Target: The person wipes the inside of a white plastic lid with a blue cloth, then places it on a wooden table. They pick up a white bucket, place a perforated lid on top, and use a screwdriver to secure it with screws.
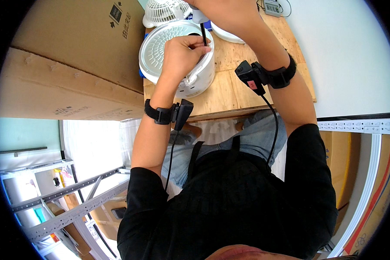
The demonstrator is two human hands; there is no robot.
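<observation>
A white round appliance housing [197, 80] with a ribbed, pale inside stands at the near left of the wooden table. Over its right rim, my left hand [180, 56] is closed, thumb and forefinger pinched at the lower end of a dark screwdriver shaft [203, 32]. Whether those fingers also hold a screw is hidden. My right hand [229, 15] grips the light grey handle of the screwdriver from above, partly cut off by the top edge. The shaft points down, nearly upright, at the housing's rim.
Behind the housing sits a white slotted basket-like part [164, 11]. A white round piece [227, 34] lies partly under my right hand. A grey device with cables [273, 8] is at the table's far right. A large cardboard box [82, 56] borders the left; the wooden table [242, 99] ends near me.
</observation>
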